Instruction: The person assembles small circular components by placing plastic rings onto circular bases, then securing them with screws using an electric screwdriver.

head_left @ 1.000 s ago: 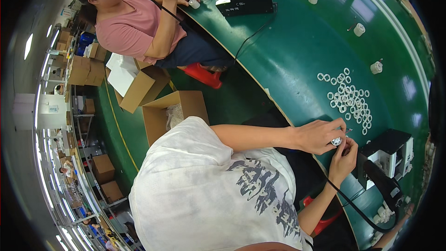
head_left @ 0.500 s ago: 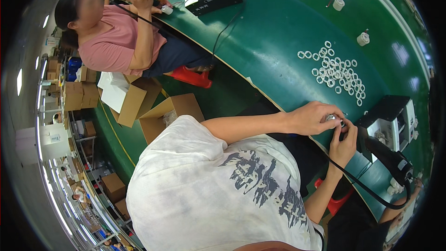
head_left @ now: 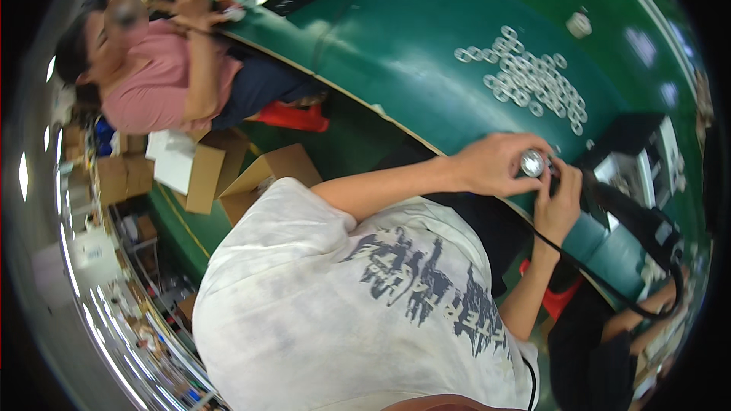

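1. At the right of centre in the frame, my left hand (head_left: 495, 164) curls shut around a small round silver part (head_left: 532, 162), pinching it at the edge of the green tabletop (head_left: 396, 46).
2. My right hand (head_left: 560, 202) sits just below it, fingers wrapped closed on a black corded tool (head_left: 609, 205) whose tip meets the part.
3. I judge that I am working the tool on the part; the next move calls for holding both steady and aligned.
4. A cluster of pale rings (head_left: 529, 76) lies loose on the tabletop, toward the upper right.
5. Open cardboard boxes (head_left: 266, 175) stand on the floor at the left; I cannot tell their contents.
6. Another person in a pink shirt (head_left: 152, 84) works at the upper left.
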### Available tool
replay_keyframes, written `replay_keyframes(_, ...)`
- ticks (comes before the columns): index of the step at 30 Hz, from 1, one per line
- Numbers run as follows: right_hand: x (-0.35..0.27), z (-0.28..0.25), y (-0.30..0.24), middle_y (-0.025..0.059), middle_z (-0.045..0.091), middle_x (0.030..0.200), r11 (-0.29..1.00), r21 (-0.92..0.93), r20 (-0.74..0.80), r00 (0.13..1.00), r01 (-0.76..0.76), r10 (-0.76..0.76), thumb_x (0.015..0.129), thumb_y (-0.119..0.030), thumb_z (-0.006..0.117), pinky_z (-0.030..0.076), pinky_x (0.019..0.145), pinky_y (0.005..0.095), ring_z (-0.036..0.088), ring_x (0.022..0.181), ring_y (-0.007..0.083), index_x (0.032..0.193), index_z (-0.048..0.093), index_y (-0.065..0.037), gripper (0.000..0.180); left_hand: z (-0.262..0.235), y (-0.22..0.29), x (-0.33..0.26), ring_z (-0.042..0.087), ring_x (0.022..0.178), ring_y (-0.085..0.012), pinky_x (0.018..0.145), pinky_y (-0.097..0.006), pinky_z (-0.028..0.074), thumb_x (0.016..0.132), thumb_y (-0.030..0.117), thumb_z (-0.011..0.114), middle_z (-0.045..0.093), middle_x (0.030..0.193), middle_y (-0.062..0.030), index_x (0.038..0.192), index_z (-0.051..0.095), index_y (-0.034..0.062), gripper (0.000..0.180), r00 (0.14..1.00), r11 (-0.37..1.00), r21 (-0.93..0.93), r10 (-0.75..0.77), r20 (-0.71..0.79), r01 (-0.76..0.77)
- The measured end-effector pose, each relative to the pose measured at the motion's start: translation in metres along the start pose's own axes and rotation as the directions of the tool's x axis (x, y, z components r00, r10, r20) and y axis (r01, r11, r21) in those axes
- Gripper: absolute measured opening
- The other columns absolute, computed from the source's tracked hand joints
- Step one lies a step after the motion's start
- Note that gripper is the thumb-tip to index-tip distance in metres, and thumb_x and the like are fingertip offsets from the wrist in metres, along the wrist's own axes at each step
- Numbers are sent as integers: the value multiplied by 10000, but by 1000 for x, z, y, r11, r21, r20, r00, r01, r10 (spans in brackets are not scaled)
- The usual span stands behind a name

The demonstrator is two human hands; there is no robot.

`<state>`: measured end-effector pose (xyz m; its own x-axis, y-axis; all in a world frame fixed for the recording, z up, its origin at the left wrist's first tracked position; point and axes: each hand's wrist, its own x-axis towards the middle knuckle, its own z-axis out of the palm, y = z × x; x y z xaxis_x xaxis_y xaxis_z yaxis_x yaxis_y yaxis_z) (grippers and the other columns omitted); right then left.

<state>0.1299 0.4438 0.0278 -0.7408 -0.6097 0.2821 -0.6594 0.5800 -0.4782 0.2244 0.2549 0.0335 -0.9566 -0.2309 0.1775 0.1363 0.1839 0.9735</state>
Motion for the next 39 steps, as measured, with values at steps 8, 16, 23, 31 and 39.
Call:
replay_keyframes(8, -5, -10, -7, 72, 714, 1007, 999, 35, -26, 999, -27, 28, 919, -149, 861, 578, 726, 384, 747, 879, 279, 1139, 719, -89, 268, 3, -12, -6, 573, 662, -5, 598, -192, 493, 901, 79, 895, 812, 1191, -67, 1356, 663, 1, 517, 998, 998, -17, -62, -9, 62)
replay_keyframes(16, -15, -11, -1, 117, 741, 1117, 987, 144, -63, 994, -77, 87, 904, -48, 818, 582, 784, 420, 729, 950, 321, 1205, 723, -57, 316, 4, -7, -1, 634, 615, -83, 598, -250, 533, 898, 98, 867, 807, 1205, -76, 1340, 652, -2, 502, 998, 998, 25, -51, 35, 50)
replay_keyframes(23, -13, -6, 3, 108, 718, 1051, 995, 86, -109, 994, 40, -31, 929, -63, 807, 574, 786, 408, 717, 922, 299, 1122, 782, -60, 194, 5, -2, 6, 715, 677, -118, 647, -272, 573, 909, 94, 850, 798, 1267, -116, 1356, 615, -6, 514, 991, 992, 11, -128, 23, 128)
replay_keyframes(31, -15, -17, 1, 96, 689, 1037, 984, 119, -7, 991, -130, 132, 942, -142, 833, 563, 765, 418, 717, 911, 290, 1263, 752, -83, 336, 9, -15, 10, 727, 684, -130, 640, -275, 578, 923, 104, 857, 798, 1267, -111, 1351, 618, -1, 501, 997, 997, 36, -65, 28, 64)
replay_keyframes(39, -11, -11, 6, 82, 651, 976, 992, 31, 26, 992, -121, 120, 935, -177, 856, 560, 748, 423, 702, 874, 285, 1290, 687, -89, 403, 8, -13, 8, 683, 719, -54, 679, -235, 583, 952, 91, 859, 808, 1242, -101, 1380, 632, 19, 490, 995, 995, 55, -86, 53, 83)
